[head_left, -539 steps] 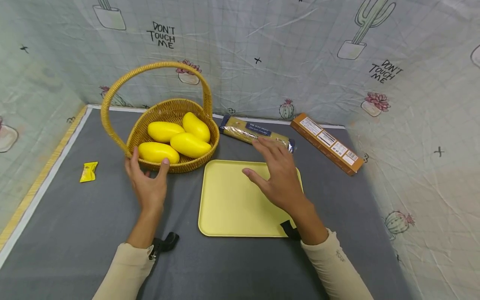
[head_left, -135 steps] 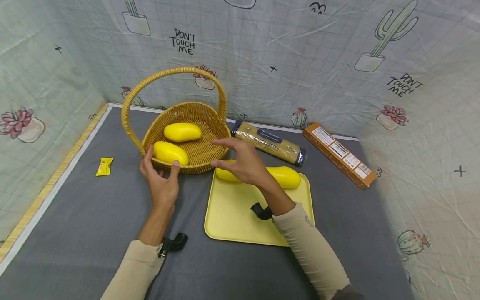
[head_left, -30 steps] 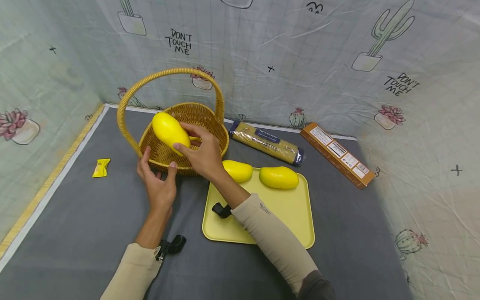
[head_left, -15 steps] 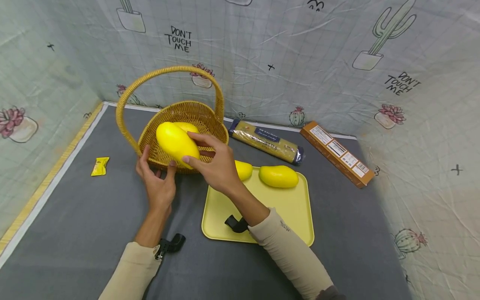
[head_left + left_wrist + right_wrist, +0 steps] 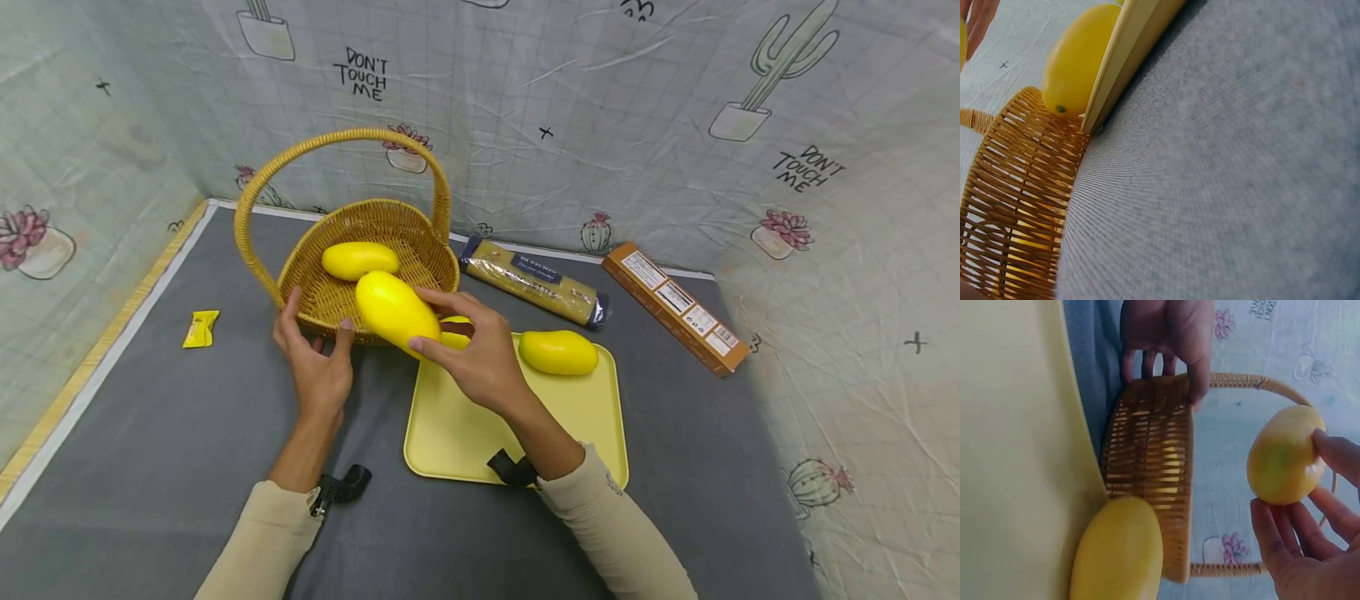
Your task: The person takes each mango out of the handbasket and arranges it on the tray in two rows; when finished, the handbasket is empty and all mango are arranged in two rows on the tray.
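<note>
Currently, from my remote seat, I see the right hand point(image 5: 483, 354) holding a yellow mango point(image 5: 397, 312) pinched between thumb and fingers, up off the bench point(image 5: 187, 458), where the near side of the wicker basket point(image 5: 420, 254) faces the tray point(image 5: 480, 442). I have the left hand point(image 5: 318, 367) gripping the basket's near left side — thumb at the rim, fingers against the outside. Inside the basket lies a second mango point(image 5: 360, 260). I make out two more on the pale yellow tray: a third mango point(image 5: 558, 352) along the far edge, and a fourth mango point(image 5: 1119, 553) by the corner nearest the basket, partly hidden by the right hand in my head view; whether it touches the wicker I cannot tell. Beyond the tray I see a pasta packet point(image 5: 536, 283) and a brown box point(image 5: 675, 308); well left sits a small yellow wrapper point(image 5: 199, 329).
</note>
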Motion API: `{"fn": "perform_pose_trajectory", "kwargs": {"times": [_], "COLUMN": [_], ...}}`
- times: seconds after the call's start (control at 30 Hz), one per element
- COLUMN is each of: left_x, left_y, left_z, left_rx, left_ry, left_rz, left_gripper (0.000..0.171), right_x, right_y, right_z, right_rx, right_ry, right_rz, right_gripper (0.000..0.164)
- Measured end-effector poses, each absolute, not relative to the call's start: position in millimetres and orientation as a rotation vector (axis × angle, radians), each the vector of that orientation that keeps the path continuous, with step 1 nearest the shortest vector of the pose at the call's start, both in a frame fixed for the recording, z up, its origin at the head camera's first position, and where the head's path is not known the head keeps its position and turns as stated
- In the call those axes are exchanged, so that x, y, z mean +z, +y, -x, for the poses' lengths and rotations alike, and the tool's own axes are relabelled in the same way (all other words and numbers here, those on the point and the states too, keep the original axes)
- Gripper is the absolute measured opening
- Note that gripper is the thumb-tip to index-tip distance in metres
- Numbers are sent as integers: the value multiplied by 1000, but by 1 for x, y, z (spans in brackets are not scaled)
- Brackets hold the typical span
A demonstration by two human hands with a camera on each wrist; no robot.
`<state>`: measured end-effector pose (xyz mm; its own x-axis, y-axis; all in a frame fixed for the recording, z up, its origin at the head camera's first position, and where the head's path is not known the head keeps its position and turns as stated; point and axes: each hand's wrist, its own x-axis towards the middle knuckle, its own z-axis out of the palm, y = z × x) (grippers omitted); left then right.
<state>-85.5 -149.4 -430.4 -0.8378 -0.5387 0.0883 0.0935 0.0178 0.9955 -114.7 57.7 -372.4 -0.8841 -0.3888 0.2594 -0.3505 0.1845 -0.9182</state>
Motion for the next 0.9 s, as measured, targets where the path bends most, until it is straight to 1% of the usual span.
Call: {"fn": "perform_pose_trajectory", "kwargs": {"times": [0.9], "left_x": [-431], "left_y": [-151], "left_z": [86], "left_rx": [-1884], "left_ry": [-1847], "left_rz": [-439], "left_gripper": [77], "right_x": [-394], "right_y": [131], "right_z": [83], "right_rx": [-1511], "right_ry": [2456], "right_rz": [615], "right_gripper": [56]}}
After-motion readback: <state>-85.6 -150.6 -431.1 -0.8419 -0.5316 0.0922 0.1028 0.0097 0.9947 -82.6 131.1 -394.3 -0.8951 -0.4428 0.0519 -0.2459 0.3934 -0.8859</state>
